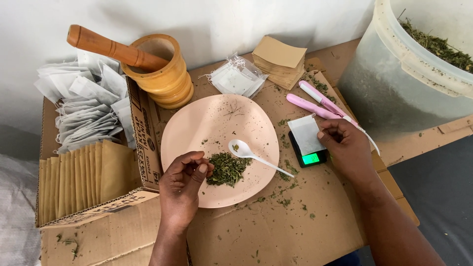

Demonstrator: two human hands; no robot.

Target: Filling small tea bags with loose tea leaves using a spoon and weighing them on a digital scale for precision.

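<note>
Pinching a little of the dried herb between thumb and fingertips, your left hand [183, 178] hangs curled at the near edge of the pink plate [197, 123], just beside the small heap of dried green leaves [226, 169]; what sits in the pinch is too small to make out clearly. Your right hand [345, 148] rests on the white paper sachet [305, 134], its fingertips closed lightly on the sachet's edge as it lies on the small black pocket scale [309, 156], whose green display is lit. Hold that sachet flat and centred so it does not overhang the pan, and keep your fingers' weight off the scale, since pressure there would likely upset the reading. The white plastic spoon [249, 151] lies on the plate with its bowl touching the heap and its handle pointing toward the scale; it would probably carry leaf across more cleanly than fingers, given the crumbs already scattered over the cardboard-covered desk [276, 231]. Beyond the scale lie a pink sealing tool [315, 101] and a stack of brown paper envelopes [280, 61]; the wooden mortar and pestle [157, 66] stand well apart at the back.
</note>
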